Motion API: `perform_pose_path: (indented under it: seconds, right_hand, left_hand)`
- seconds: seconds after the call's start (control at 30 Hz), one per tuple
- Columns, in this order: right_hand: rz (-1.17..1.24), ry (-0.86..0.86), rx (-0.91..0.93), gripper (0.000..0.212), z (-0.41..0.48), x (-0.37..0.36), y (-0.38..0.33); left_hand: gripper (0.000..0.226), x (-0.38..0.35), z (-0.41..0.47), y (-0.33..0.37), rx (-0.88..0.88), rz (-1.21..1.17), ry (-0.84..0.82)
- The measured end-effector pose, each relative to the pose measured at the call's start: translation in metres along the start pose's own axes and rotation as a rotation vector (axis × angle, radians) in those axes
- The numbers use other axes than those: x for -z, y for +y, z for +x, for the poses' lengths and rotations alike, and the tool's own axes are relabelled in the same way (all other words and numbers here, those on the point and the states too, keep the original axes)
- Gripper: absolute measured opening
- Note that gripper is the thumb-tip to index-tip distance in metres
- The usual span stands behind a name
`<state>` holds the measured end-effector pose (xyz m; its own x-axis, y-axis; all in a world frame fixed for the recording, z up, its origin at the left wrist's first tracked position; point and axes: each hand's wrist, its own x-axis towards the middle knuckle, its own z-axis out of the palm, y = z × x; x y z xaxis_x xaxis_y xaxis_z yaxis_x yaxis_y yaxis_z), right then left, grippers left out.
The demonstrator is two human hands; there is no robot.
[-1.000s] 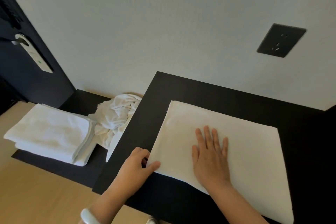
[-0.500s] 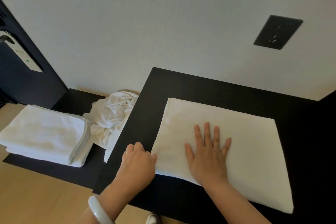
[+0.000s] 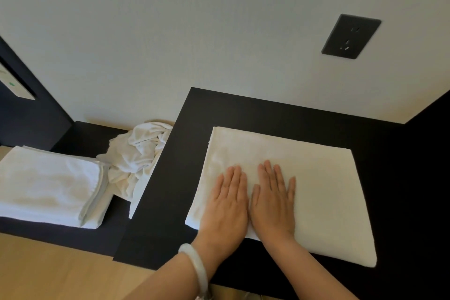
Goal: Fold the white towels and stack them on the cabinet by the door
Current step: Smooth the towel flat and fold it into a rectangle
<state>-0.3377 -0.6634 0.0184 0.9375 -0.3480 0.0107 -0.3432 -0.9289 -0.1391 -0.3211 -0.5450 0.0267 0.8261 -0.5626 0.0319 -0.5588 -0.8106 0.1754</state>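
A white towel (image 3: 321, 192), folded into a flat rectangle, lies on the high black surface (image 3: 267, 114). My left hand (image 3: 227, 202) and my right hand (image 3: 274, 200) lie side by side on its near left part, palms down and fingers straight. A stack of folded white towels (image 3: 48, 185) sits on the lower black cabinet (image 3: 85, 134) at the left. Between the stack and the high surface lies a crumpled white towel (image 3: 137, 156).
A white wall with a black socket plate (image 3: 350, 36) rises behind the surface. A dark door (image 3: 26, 114) with a white handle plate (image 3: 14, 85) stands at the far left. Light wooden floor (image 3: 48, 270) shows below the cabinet.
My left hand let go of the towel's near left corner and moved onto the towel, flat beside my right hand. The view shifted slightly left.
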Motion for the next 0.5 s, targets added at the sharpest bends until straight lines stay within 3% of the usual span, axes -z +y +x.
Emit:
perform_pose_path:
  seconds: [0.3,0.5]
  right_hand:
    - [0.007,0.01,0.007,0.057,-0.001,0.003,0.002]
    - [0.042,-0.042,0.013,0.055,0.002,0.009,-0.001]
  left_hand:
    - [0.064,-0.013,-0.01,-0.039,-0.039,0.133,0.032]
    - [0.063,0.004,-0.009,-0.052,0.162,0.175,0.142]
